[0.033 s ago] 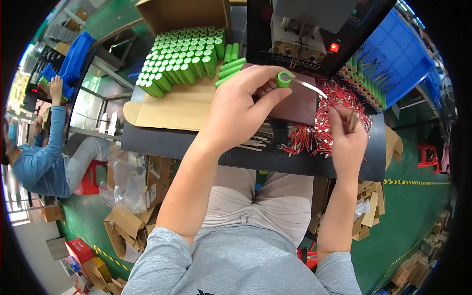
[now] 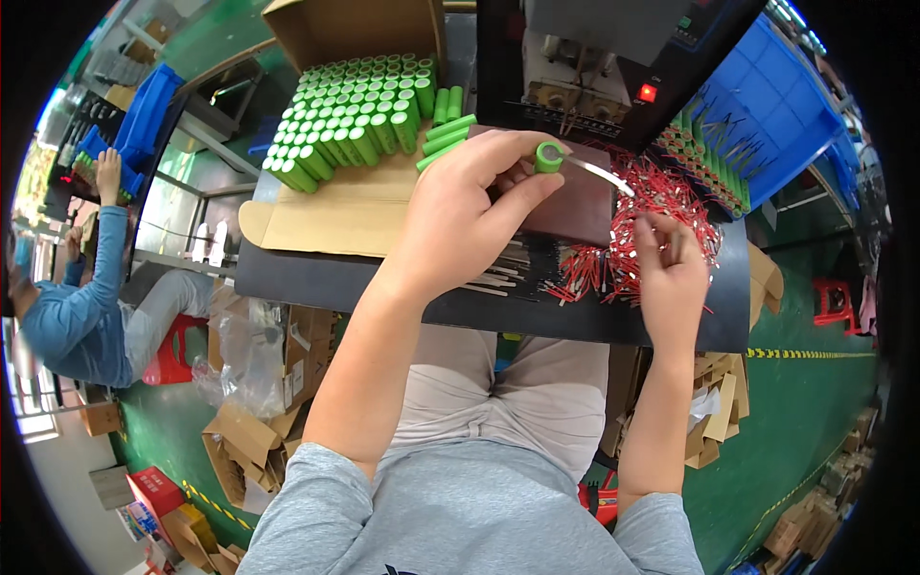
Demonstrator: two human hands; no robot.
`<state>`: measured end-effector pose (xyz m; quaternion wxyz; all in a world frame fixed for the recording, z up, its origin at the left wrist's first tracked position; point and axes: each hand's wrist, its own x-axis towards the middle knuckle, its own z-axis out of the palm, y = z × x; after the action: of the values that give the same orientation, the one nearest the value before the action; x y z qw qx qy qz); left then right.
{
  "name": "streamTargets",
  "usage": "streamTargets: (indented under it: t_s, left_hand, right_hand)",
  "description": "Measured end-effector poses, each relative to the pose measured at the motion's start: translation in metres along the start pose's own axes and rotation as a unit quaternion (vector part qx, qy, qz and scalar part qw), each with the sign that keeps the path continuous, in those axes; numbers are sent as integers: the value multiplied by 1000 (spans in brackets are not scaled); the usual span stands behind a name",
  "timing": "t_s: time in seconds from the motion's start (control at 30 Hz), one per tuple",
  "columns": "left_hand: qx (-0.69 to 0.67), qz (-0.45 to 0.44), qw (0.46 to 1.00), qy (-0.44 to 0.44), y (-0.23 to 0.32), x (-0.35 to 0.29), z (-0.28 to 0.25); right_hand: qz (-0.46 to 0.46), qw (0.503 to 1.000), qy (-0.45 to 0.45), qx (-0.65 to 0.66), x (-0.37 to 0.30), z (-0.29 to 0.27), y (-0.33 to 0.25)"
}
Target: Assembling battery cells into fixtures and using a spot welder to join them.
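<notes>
My left hand point(image 2: 470, 206) is closed around a green cylindrical battery cell point(image 2: 548, 158), its round end turned up between thumb and forefinger. From that end a thin silvery metal strip point(image 2: 602, 172) curves out to the right. Near the strip's free tip is my right hand point(image 2: 671, 268), fingers curled and thumb drawn in toward the forefinger; whatever lies between the fingertips is too small and blurred to make out. Beneath it spreads a heap of short red wires point(image 2: 661, 206) with pale ends. Several more metal strips point(image 2: 498, 273) lie below my left wrist.
Rows of upright green cells point(image 2: 345, 115) stand on cardboard point(image 2: 326, 220) at the left. Ahead is a black machine point(image 2: 585, 57) with a lit red switch, a brown block point(image 2: 585, 206) before it. Wired cells point(image 2: 709, 153) sit beside a blue bin point(image 2: 776, 105). A co-worker point(image 2: 81, 316) sits far left.
My right hand has shifted slightly left, and the strip's free end looks a little straighter. The whole view has slid slightly; my left hand still holds the cell.
</notes>
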<state>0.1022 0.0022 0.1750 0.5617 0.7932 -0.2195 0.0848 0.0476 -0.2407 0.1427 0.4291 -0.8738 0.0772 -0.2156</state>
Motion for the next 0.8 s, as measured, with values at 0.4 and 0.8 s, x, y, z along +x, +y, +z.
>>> streamTargets:
  t_s: [0.4, 0.8]
  left_hand:
    - [-81, -70, 994, -25, 20, -7, -17]
    - [-30, -90, 995, -5, 6, 15, 4]
  right_hand:
    - [-59, 992, -41, -107, -21, 2, 15]
    - [-61, 991, -54, -105, -22, 0, 13]
